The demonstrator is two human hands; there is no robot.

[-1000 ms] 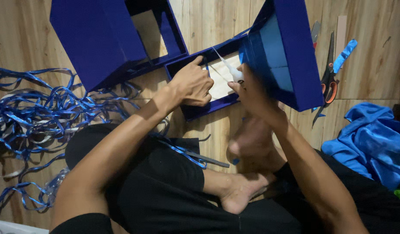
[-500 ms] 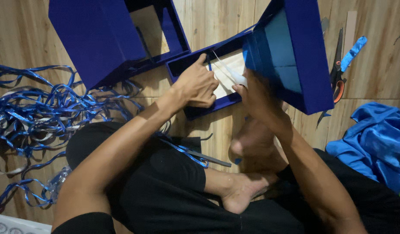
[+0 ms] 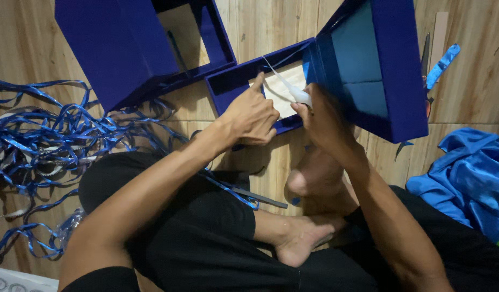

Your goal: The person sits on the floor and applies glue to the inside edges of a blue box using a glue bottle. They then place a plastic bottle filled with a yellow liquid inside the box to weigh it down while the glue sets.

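A dark blue open box [image 3: 234, 83] with a pale inner bottom lies on the wooden floor before my crossed legs. Its raised lid [image 3: 392, 65] stands tilted at the right. My left hand [image 3: 253, 117] presses on the near wall of the box, index finger stretched toward the inside. My right hand [image 3: 323, 118] holds a small white glue tube [image 3: 292, 92] whose thin nozzle points into the box. A second blue box [image 3: 122, 46] stands open at the upper left.
A tangle of blue ribbon [image 3: 41, 143] spreads over the floor at the left. Scissors [image 3: 425, 59] and a blue strip [image 3: 443, 64] lie at the upper right. Blue cloth [image 3: 471, 178] is heaped at the right. A dark flat tool [image 3: 257, 196] lies by my knee.
The view has shifted slightly. My right hand has drawn the glue tube a little along the inside of the box; my left hand stays on the box wall.
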